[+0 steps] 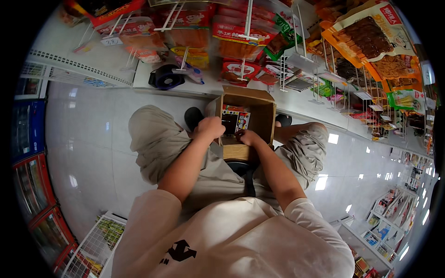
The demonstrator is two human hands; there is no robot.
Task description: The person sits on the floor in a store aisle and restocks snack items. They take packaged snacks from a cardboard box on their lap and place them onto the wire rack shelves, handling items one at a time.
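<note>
An uncovered cardboard box (266, 121) stands between my knees, with its flaps folded outward. Inside it lies a snack packet (231, 121) with a dark window and a white printed panel, and red packaging shows behind it. My left hand (210, 128) is curled at the box's left rim, close to the packet; its fingertips are hidden. Over the near part of the box, my right hand (248, 137) has bent fingers at the packet's lower right corner. Whether either hand grips the packet or the cardboard cannot be made out.
Ahead, snack bags (243, 38) hang from metal hooks above a white shelf base (208, 83). A dark round device (167, 76) sits on that base. Larger bags (372, 34) hang at upper right. Freezers (33, 187) line the left, and a wire rack (88, 246) stands at lower left.
</note>
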